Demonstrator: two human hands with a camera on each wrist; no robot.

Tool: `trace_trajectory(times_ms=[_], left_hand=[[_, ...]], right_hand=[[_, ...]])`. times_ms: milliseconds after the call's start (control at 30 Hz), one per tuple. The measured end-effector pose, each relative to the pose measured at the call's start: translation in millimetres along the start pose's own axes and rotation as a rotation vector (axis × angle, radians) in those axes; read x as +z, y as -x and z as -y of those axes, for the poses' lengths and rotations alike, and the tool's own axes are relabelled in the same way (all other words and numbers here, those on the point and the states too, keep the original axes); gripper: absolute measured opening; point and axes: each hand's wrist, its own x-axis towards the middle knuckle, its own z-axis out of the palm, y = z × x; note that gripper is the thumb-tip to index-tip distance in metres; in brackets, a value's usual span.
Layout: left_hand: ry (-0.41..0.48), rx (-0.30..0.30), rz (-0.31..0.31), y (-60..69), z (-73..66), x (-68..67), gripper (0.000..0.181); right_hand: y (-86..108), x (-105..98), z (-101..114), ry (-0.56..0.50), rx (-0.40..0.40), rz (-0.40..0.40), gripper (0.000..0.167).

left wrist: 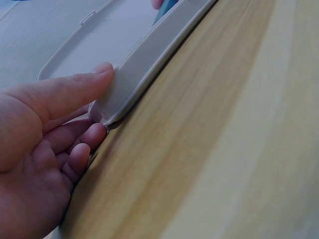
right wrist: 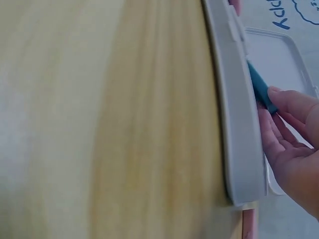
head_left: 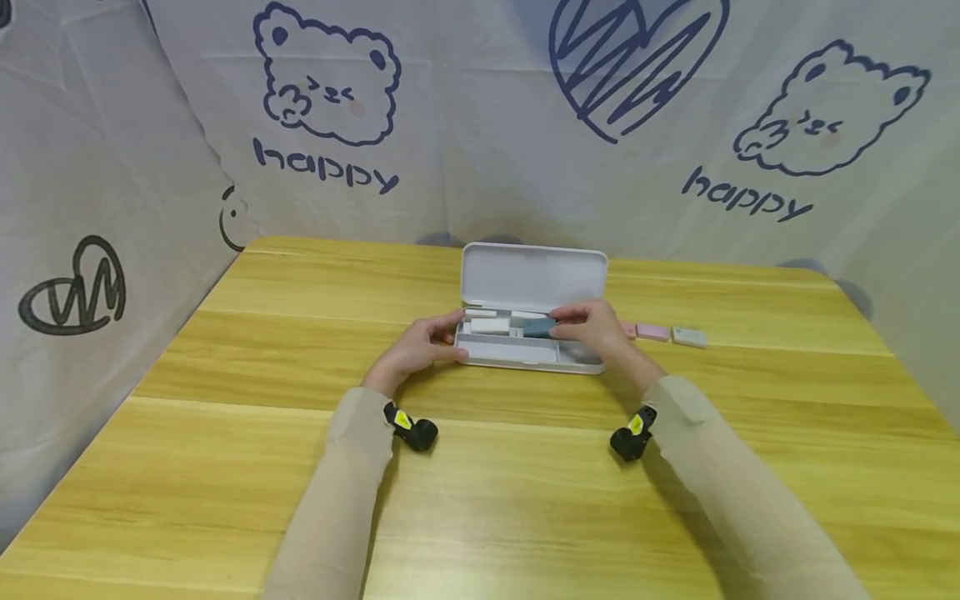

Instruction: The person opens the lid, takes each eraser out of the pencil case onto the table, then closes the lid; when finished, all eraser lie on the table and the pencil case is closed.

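Note:
A white pencil case point(head_left: 510, 364) lies on the table with its hinged lid point(head_left: 532, 277) raised at the back. My left hand point(head_left: 411, 352) holds its left end. In the left wrist view the thumb point(left wrist: 82, 92) lies on the rim and the other fingers are bent by the end wall. Between thumb and fingers, my right hand point(head_left: 600, 329) pinches a teal eraser point(head_left: 537, 327), low over the case's back compartment; whether it touches the bottom is hidden. White erasers point(head_left: 490, 326) sit in that compartment to the left. The front compartment point(head_left: 506, 348) shows a divider toward its right.
Right of the case, a pink eraser point(head_left: 652, 332) and a whitish one point(head_left: 689, 337) lie in a row, with another pink piece partly behind my right hand. A printed cloth point(head_left: 480, 125) hangs behind the wooden table point(head_left: 510, 500).

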Motion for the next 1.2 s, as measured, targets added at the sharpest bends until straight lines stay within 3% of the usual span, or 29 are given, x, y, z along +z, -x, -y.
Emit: trace_trajectory(times_ms=[400, 667, 967, 1100, 1200], left_hand=[[0.006, 0.012, 0.004, 2.2, -1.3, -0.2, 0.066], [0.014, 0.001, 0.009, -0.1, 1.7, -0.9, 0.068], [0.011, 0.011, 0.011, -0.9, 1.8, -0.6, 0.067], [-0.003, 0.011, 0.006, -0.9, 2.0, -0.1, 0.067], [-0.007, 0.010, 0.003, -1.1, 1.9, 0.0, 0.066]], right_hand=[[8.5, -18.2, 0.6, -0.146, -0.025, -0.060, 0.037], [16.4, -38.8, -2.9, -0.154, 0.035, -0.085, 0.040], [26.9, -59.0, -13.3, -0.454, 0.039, -0.054, 0.044], [32.1, -66.1, -19.3, -0.392, 0.005, -0.074, 0.043], [35.7, -71.3, -24.5, -0.242, -0.015, -0.113, 0.042]])
